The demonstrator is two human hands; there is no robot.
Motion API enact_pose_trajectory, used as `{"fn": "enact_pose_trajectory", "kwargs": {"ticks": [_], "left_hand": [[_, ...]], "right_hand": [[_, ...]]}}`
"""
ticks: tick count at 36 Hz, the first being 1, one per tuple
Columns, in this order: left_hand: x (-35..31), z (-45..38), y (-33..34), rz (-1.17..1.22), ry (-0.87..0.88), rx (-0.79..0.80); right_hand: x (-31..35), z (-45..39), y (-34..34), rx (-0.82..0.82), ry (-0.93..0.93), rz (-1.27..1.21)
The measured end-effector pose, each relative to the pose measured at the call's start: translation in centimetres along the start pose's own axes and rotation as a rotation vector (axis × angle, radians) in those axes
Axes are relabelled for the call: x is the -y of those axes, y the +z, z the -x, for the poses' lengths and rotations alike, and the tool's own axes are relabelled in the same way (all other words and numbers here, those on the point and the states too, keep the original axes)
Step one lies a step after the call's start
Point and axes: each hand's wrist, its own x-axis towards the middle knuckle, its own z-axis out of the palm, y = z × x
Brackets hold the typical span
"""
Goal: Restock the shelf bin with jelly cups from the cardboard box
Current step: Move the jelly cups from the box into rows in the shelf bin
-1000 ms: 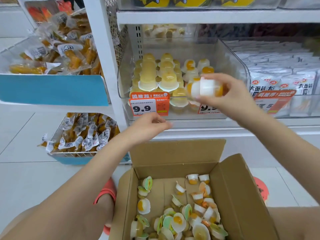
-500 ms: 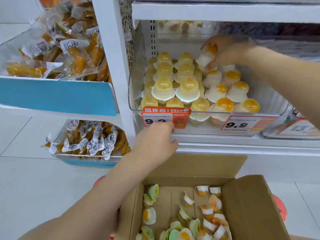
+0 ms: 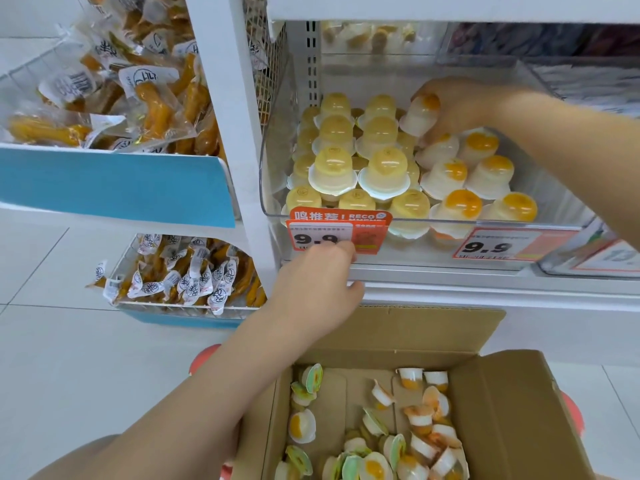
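The right hand (image 3: 460,105) is closed around one jelly cup (image 3: 420,114), tilted, orange top up, at the back of the clear shelf bin (image 3: 346,221) — touching the white-and-orange cups below it. At its nine o'clock stand yellow cups in stacked rows. The left hand (image 3: 318,282), fingers curled and holding nothing, rests on the bin's front edge over a price tag (image 3: 337,233). At six o'clock sits the open cardboard box (image 3: 512,410) — loose cups scattered inside.
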Motion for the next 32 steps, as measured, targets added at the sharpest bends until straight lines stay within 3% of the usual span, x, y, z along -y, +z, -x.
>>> {"fn": "enact_pose_trajectory", "kwargs": {"ticks": [1,2,3,8,12,15,19,23,28,32], "left_hand": [[0.1,0.1,0.0,0.001,0.002,0.007],[0.2,0.1,0.0,0.000,0.005,0.009],[0.3,0.2,0.0,-0.004,0.009,0.006],[0.7,1.1,0.4,-0.035,0.027,0.007],[1.9,1.9,3.5,0.128,-0.017,0.055],[3.7,4.0,8.5,0.480,-0.216,0.123],[7.1,7.3,16.4,0.378,-0.269,0.381],[8.4,9.2,22.3,0.356,-0.366,0.468],[8.0,9.4,28.3,0.288,-0.348,0.633],[6.7,7.6,31.8,0.306,-0.359,0.585]], "right_hand": [[-1.0,0.6,-0.9,-0.046,0.153,0.004],[-1.1,2.0,-1.0,-0.064,0.151,0.076],[-2.3,3.0,-0.6,-0.127,0.175,-0.005],[-1.9,9.0,0.9,-0.469,-0.044,-0.096],[0.3,17.9,5.1,-0.541,-0.273,-0.210],[0.7,22.9,11.7,-0.380,-0.326,-0.248],[-1.3,25.4,21.7,0.093,-0.220,-0.182],[-5.1,25.7,29.6,0.401,-0.007,-0.120],[-7.9,24.7,35.6,0.424,0.297,-0.212],[-8.2,24.5,39.5,0.478,0.455,-0.282]]}}
